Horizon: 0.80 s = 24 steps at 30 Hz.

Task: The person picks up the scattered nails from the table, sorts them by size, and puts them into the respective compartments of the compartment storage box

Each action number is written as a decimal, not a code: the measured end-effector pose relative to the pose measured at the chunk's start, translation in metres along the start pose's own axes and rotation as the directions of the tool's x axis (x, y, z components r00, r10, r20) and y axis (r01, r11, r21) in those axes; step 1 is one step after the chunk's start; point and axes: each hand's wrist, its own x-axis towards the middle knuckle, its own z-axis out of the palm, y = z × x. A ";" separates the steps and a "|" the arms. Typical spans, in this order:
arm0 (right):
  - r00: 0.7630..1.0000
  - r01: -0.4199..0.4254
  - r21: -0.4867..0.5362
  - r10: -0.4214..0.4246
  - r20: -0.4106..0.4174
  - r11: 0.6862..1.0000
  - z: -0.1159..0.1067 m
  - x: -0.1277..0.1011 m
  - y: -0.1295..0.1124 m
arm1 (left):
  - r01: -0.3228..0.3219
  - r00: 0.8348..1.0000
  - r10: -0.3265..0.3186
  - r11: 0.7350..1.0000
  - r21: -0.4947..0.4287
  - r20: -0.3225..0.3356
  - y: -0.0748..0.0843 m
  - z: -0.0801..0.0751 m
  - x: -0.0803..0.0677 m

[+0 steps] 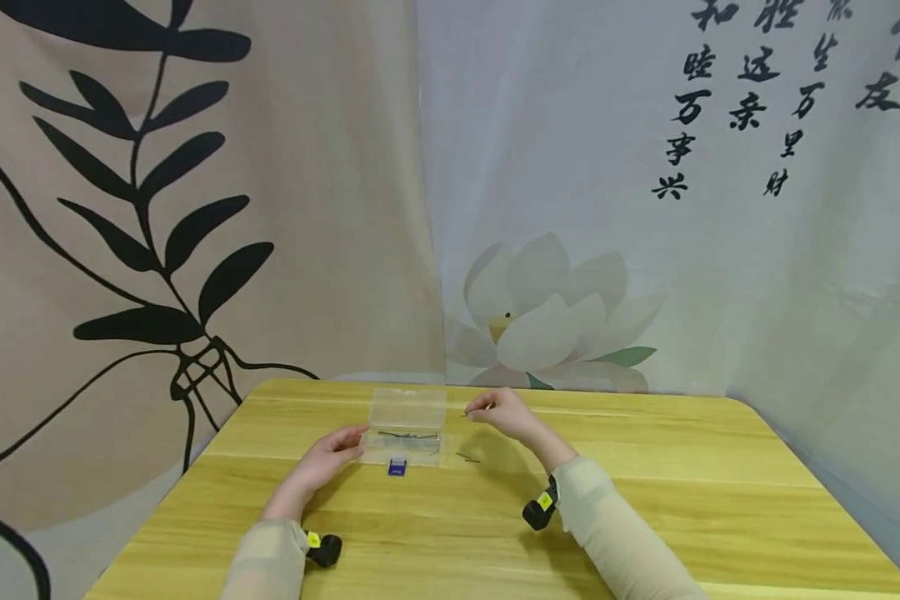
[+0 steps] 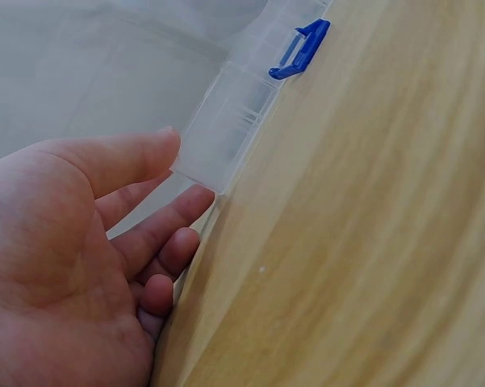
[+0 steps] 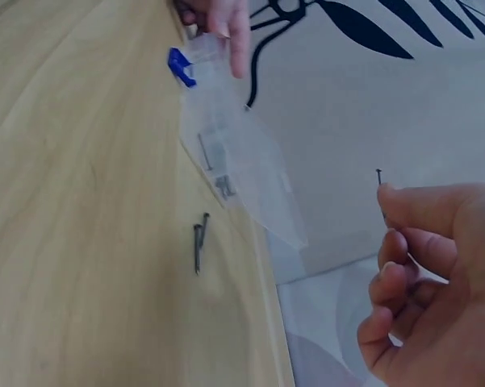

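A clear plastic box [image 1: 423,460] lies on the table with its lid [image 1: 407,408] raised at the back. Long thin nails [image 1: 407,436] lie inside it, and a blue latch [image 1: 397,467] hangs at its front. My left hand [image 1: 328,457] holds the box's left end, thumb and fingertips at the corner in the left wrist view. To the right of the lid, my right hand [image 1: 501,412] pinches a thin dark nail [image 3: 379,176] between thumb and index finger, its head sticking up. Two more nails [image 3: 200,242] rest on the wood beside the box.
The wooden table [image 1: 645,492] runs back to a printed curtain [image 1: 345,208] with leaves, a lotus and writing. A black wrist camera [image 1: 540,510] is strapped at the right sleeve, another [image 1: 324,550] at the left.
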 end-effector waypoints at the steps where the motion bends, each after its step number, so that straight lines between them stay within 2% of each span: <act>1: 1.000 0.005 0.001 -0.005 0.005 1.000 0.002 0.001 -0.002 | -0.003 1.000 0.003 1.000 -0.002 0.001 0.000 0.000 0.000; 13: 0.995 0.092 -0.010 -0.092 0.025 0.996 0.034 0.008 -0.010 | -0.013 1.000 0.013 1.000 -0.003 -0.010 -0.002 -0.002 -0.001; 24: 0.993 0.087 -0.044 -0.084 0.080 0.995 0.053 0.016 -0.013 | -0.017 1.000 0.017 1.000 0.009 -0.016 -0.001 -0.001 -0.001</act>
